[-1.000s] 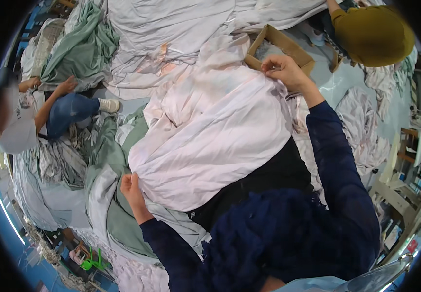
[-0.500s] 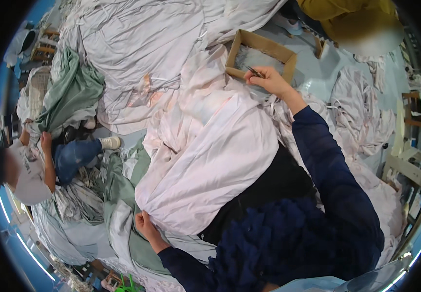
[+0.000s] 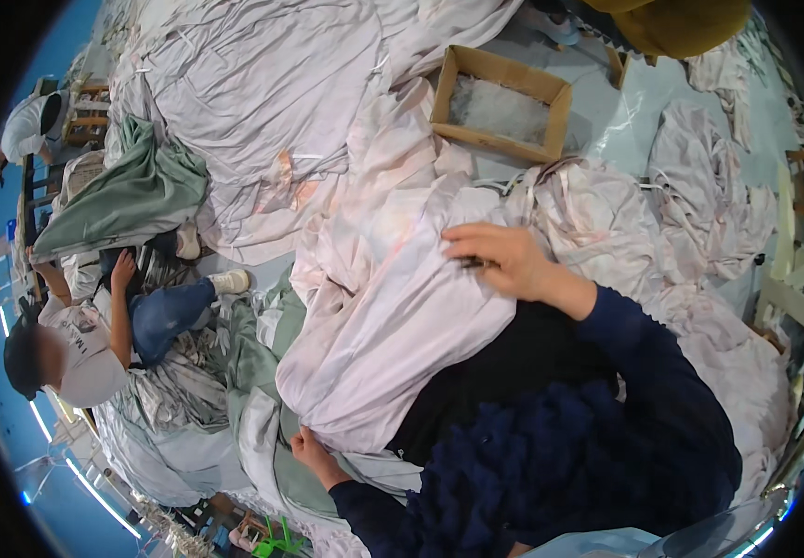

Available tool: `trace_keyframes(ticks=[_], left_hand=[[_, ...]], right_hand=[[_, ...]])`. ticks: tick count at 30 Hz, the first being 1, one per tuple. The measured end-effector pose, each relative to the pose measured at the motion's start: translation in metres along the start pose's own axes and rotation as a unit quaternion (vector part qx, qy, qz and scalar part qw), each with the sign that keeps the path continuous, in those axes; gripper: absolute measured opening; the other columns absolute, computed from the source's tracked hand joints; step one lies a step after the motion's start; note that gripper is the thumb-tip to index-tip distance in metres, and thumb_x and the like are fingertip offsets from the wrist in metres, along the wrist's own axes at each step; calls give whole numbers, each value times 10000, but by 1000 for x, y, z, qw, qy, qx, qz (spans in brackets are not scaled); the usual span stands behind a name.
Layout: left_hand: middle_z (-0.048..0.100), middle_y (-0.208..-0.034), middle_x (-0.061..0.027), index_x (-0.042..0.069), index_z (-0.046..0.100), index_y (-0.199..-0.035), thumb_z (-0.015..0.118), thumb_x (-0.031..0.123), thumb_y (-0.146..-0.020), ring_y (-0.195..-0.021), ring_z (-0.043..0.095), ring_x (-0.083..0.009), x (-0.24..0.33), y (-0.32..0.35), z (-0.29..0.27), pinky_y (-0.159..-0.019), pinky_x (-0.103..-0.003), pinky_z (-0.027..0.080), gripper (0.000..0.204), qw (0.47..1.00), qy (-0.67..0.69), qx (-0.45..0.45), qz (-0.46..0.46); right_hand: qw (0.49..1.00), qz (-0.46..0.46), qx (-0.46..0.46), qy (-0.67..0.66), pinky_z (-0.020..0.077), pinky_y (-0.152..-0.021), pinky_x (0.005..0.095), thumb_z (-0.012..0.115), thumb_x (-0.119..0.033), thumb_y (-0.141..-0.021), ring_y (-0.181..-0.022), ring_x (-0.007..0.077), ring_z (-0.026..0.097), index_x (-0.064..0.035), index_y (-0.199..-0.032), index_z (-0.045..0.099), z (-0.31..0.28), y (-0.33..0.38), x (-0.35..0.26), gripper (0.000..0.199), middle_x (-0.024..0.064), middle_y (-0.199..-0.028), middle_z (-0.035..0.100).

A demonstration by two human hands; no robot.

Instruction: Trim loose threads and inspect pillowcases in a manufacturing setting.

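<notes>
Across my lap lies a pale pinkish-white cloth [image 3: 421,325], loosely folded and wrinkled. My left hand [image 3: 316,456] pinches its near left edge between thumb and fingers. Over the right part of the same cloth is my right hand [image 3: 504,265], its fingers curled around a small dark tool [image 3: 469,263], mostly hidden; its pointed metal tips, seen earlier, look like thread snips. Whether the fingertips touch the cloth, I cannot tell.
A cardboard box [image 3: 555,126] with greyish-white fluff or thread scraps stands on the floor ahead. White sheets [image 3: 263,84] are heaped all around. At left a seated person [image 3: 86,344] handles a green cloth [image 3: 132,200]. Someone in mustard clothing [image 3: 681,23] is at the far right.
My right hand has come back from beside the cardboard box to over the cloth, tool still in it. The left hand keeps its pinch. The person at left has lifted the green cloth's edge.
</notes>
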State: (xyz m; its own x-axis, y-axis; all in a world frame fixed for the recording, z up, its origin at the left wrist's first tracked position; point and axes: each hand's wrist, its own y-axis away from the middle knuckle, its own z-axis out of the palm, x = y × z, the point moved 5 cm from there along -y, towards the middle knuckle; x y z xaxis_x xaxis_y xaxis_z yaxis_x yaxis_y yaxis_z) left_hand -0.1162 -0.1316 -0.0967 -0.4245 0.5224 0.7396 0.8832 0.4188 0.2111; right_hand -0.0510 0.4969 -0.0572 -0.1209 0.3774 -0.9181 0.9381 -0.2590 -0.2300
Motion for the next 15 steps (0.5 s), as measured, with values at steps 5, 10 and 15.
trace_keyframes(ticks=[5,10,15], left_hand=[[474,-645,19,31,506,-692,665,123,-864,-569,390,-81,-13,-4,-3,-490,-268,333,252,996,-75,40,-6],[497,-622,-22,3,505,-653,686,141,-825,-562,419,-116,-15,-7,-16,-498,-317,371,285,986,-148,64,38],[526,-583,-45,5,492,-615,722,125,-764,-532,445,-129,-18,-3,-21,-477,-344,391,298,961,-250,101,66]], right_hand=[[998,-42,6,42,550,-811,310,533,105,-609,-964,275,672,-10,-1019,662,14,4,-12,445,137,-1152,660],[996,45,51,-50,519,-719,285,596,51,-736,-841,223,661,7,-993,669,3,-7,7,270,124,-1048,672],[979,184,62,-65,436,-707,225,648,-42,-834,-766,99,557,22,-1009,678,-4,-27,34,189,60,-874,625]])
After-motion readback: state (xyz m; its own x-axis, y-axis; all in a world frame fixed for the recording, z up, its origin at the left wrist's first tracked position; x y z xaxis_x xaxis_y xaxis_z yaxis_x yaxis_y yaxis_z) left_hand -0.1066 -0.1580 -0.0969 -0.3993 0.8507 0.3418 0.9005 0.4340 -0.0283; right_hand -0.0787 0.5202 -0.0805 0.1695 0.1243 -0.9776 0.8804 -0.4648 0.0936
